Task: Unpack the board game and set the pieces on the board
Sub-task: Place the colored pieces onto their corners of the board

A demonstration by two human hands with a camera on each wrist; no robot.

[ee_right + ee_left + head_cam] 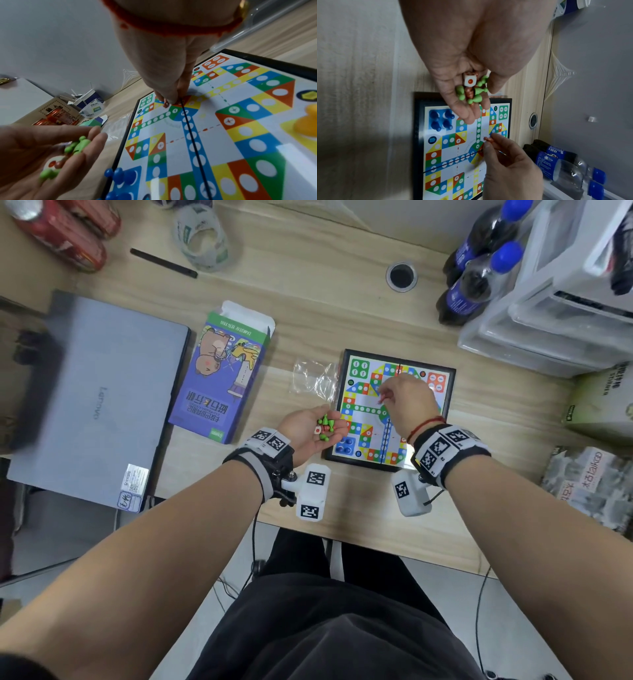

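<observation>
Above the board's centre: right hand (407, 398) pinching one orange piece (488, 139).
Board (445, 373) lies flat near the worktop's (325, 302) front edge. Left hand (308, 429), palm up and cupped at the board's left edge, holds green pieces (475, 93), an orange piece and a die (469, 80). Four blue pieces (441, 120) stand in the blue corner.
</observation>
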